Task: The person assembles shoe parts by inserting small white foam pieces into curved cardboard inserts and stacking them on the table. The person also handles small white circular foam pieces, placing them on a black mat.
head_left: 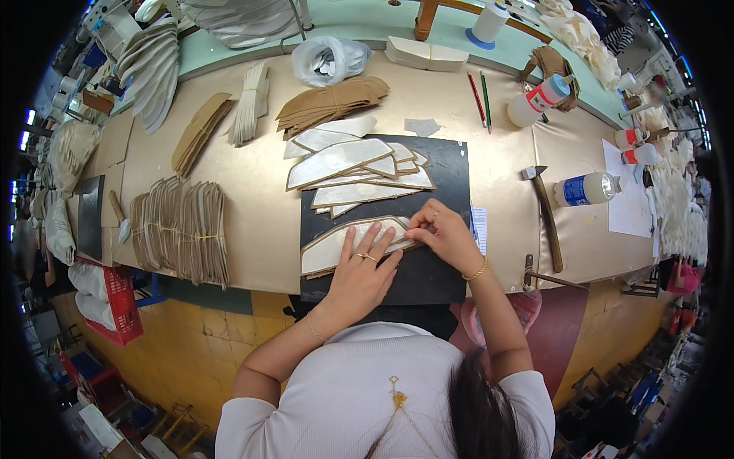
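Observation:
A curved white panel with a brown edge [319,251] lies on a black board [432,279] right in front of me. My left hand [365,269] rests on it with the fingers spread, pressing its middle. At the panel's right end, my right hand [445,236] pinches the edge between thumb and forefinger. The fingertips hide just how that edge is held. Beyond my hands, a loose pile of similar white panels [336,165] overlaps the far part of the board.
A hammer [547,218], a clear bottle [585,189] and a glue bottle [535,103] stand or lie to the right. Two pencils [482,99] lie farther back. Tied brown bundles [180,229] are at the left, with brown pieces [332,105] and a plastic bag [329,61] behind.

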{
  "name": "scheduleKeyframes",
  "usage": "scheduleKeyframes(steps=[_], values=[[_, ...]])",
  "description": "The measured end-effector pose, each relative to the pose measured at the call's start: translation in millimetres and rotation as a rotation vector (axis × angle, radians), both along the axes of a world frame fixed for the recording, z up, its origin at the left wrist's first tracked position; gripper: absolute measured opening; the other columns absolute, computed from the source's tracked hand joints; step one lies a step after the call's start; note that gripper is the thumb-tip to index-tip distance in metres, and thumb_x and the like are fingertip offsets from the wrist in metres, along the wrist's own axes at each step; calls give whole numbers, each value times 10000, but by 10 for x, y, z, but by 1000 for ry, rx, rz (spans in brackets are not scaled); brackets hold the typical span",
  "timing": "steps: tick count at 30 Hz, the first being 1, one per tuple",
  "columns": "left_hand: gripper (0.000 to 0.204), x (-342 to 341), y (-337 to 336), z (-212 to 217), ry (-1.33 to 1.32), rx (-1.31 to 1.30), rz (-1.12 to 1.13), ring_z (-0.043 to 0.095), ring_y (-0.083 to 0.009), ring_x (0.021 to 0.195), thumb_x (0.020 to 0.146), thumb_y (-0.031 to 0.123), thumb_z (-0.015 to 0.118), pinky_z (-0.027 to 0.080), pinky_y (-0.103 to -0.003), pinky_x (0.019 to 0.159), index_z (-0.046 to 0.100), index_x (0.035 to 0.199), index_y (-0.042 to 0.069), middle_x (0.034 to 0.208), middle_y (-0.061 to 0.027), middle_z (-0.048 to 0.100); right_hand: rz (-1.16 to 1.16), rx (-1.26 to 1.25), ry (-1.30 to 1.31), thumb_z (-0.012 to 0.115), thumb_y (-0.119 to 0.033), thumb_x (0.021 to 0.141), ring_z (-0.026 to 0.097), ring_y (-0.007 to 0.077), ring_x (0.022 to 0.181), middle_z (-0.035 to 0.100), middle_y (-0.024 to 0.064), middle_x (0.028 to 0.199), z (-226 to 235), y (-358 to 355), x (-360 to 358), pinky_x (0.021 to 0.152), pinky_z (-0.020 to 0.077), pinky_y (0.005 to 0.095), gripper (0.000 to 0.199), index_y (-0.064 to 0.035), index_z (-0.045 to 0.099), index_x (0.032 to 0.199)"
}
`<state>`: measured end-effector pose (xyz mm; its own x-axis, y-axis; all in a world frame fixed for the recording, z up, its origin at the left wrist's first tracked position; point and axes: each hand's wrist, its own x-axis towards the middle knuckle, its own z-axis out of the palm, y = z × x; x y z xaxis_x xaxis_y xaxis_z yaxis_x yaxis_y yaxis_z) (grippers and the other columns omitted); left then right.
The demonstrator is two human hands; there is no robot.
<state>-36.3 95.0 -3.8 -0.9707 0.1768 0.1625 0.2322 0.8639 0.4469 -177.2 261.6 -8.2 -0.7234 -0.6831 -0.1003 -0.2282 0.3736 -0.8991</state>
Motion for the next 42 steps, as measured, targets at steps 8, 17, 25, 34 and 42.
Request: scheduleKeyframes(steps=[8,17,25,34,42], values=[[348,14,3,-46,8,41,10,332,-321,1371,837,163,669,196,-585,1121,618,1176,102,1423,-119,433,114,78,175,713,-160,815,606,275,704,573,91,829,14,-93,-41,639,491,347,139,-40,650,846],[353,7,11,-13,-9,47,11,331,-306,1375,837,166,671,200,-561,1130,603,1178,103,1411,-102,444,188,129,298,632,-193,887,596,332,699,524,111,885,36,-21,80,613,492,410,173,-39,556,867],[387,-43,4,13,-12,30,27,361,-292,1356,834,175,671,224,-542,1126,586,1201,86,1376,-104,478,88,113,251,647,-149,877,588,326,748,520,113,883,116,92,98,636,479,391,158,-26,549,880],[382,0,19,0,0,50,22,361,-307,1357,832,158,666,227,-557,1124,591,1192,53,1376,-138,457,-37,110,49,737,-122,801,565,192,697,549,76,849,133,-8,111,639,474,301,182,-20,609,882],[275,12,1,19,111,256,118,477,-343,1219,797,73,685,376,-496,1027,651,1068,36,1237,-165,523,-138,124,-7,757,-125,790,581,185,682,567,84,804,78,-50,233,654,487,297,188,4,631,843]])
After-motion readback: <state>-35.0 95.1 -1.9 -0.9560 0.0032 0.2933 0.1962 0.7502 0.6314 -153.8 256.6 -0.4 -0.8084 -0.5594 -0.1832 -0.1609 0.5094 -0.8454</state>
